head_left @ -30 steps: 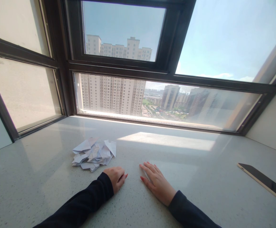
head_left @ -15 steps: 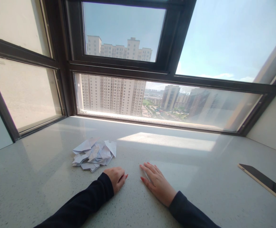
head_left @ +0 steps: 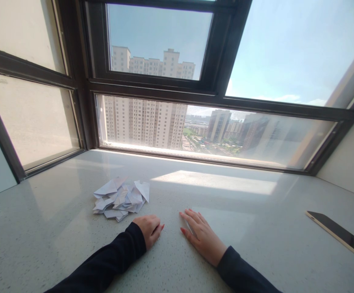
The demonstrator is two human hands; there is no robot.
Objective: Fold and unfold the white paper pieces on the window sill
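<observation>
- left hand (head_left: 148, 229): fingers curled under, cannot tell if holding anything
- right hand (head_left: 201, 233): opened flat, palm down on speckled pale stone countertop (head_left: 265, 240)
- heap of folded white paper (head_left: 120, 199): just beyond left hand, leftward

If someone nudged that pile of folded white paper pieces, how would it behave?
The pile of folded white paper pieces would probably slide apart, since its pieces overlap loosely. Each looks light, being thin paper; folded creases likely add some stiffness.
</observation>
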